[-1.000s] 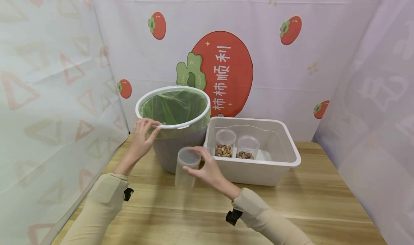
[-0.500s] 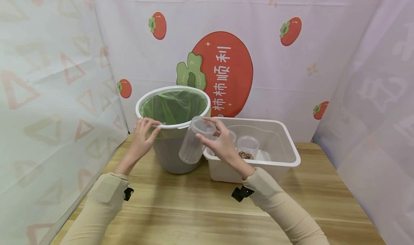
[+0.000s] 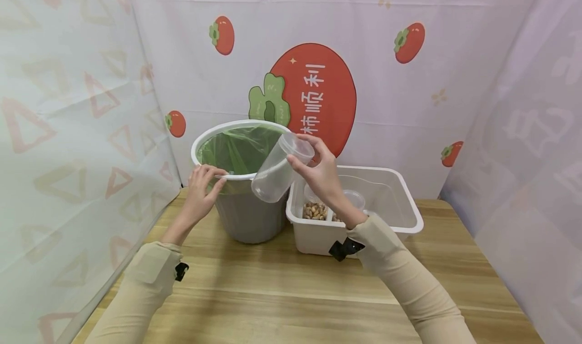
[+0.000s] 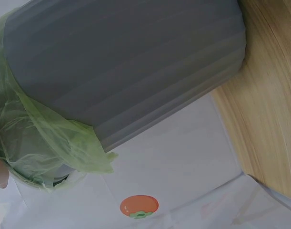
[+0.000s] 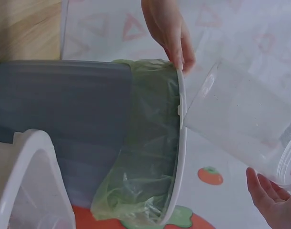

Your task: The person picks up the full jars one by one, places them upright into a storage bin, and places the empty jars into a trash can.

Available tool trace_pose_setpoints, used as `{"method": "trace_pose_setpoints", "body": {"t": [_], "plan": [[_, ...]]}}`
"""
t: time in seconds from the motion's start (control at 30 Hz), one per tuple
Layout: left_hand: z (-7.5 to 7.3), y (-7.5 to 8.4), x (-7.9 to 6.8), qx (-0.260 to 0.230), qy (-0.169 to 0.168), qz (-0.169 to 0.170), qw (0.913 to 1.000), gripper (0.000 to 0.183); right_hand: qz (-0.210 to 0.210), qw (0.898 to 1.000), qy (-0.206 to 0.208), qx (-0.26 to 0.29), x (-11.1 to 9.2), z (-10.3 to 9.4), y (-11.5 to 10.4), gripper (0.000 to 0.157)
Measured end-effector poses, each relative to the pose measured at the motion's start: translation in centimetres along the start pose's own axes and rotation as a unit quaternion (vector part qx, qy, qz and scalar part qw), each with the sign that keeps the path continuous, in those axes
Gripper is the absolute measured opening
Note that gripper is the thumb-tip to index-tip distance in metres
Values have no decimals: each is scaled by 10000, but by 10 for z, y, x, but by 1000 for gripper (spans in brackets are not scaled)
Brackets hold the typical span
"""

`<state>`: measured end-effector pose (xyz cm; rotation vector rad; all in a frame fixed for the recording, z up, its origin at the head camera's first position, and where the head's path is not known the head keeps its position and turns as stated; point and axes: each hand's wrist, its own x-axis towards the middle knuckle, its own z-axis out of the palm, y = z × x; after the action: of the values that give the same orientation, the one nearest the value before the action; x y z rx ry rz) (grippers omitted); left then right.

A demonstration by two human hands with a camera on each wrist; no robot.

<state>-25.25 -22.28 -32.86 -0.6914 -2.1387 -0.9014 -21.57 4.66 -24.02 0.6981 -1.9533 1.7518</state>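
A grey trash bin (image 3: 250, 217) with a white rim and a green bag liner (image 3: 236, 149) stands on the table. My left hand (image 3: 202, 190) grips the front left of its rim, fingers over the edge and thumb on the near side. In my right hand (image 3: 320, 169) is a tall clear plastic jar (image 3: 277, 169), held by its upper end between thumb and fingers. The jar leans, its bottom toward the lower left, overlapping the bin's right rim in the head view. Nothing shows inside it. The right wrist view has the jar (image 5: 243, 114) just off the rim.
A light grey plastic tub (image 3: 386, 182) stands right of the bin. Inside it are two short clear jars of nuts (image 3: 314, 211), partly hidden by my right arm. A printed cloth (image 3: 386, 106) hangs behind the wooden table (image 3: 254, 293).
My right hand has raised the clear jar from low in front of the bin to its right rim, tilting it on the way. The left hand has stayed on the rim.
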Motion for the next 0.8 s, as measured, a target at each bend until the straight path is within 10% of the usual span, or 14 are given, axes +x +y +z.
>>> {"method": "trace_pose_setpoints", "body": {"t": [0.8], "plan": [[-1,1,1,80,-42,-131,9999,12,-67,9972,242,-708,52,15,28,50]]}}
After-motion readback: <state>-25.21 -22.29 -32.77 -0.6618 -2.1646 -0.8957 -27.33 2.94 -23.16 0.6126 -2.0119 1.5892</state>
